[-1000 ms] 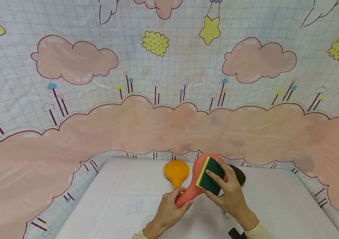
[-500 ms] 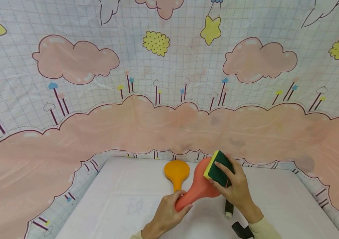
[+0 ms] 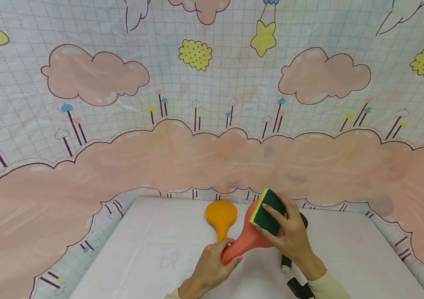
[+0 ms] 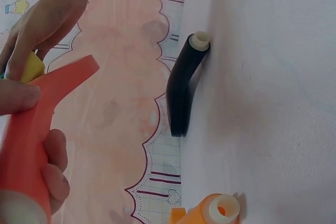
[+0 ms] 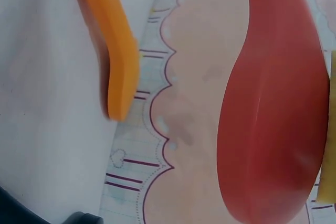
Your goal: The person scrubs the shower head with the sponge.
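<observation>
Pressure looks like the main thing to get right with the green-and-yellow rectangular foam sponge (image 3: 266, 220) on the coral-red smooth paddle-shaped thing (image 3: 251, 238): firm enough, I judge, to keep the yellow side against the round head, yet light enough not to twist the handle. Long, overlapping strokes from the far rim toward the near neck should cover the curve better than short dabs, and the edge probably wants a tilt of the sponge. The coral-red paddle is held up off the white table (image 3: 133, 249), head to the far right and handle to the near left, so the left hand (image 3: 212, 262) has to resist each push; a steady wrist should help.

That hand is clamped on the handle, thumb on one side and curled fingers on the other, its forearm reaching in from the near left. The right hand (image 3: 296, 236) grips the sponge, one finger across the green side and the thumb at the near edge, its forearm slanting in from the near right. An orange paddle-shaped thing (image 3: 221, 214) stands left of the coral-red head, and a black one with a pale handle end (image 3: 286, 261) is partly hidden by the right hand; strokes are best kept clear of both
</observation>
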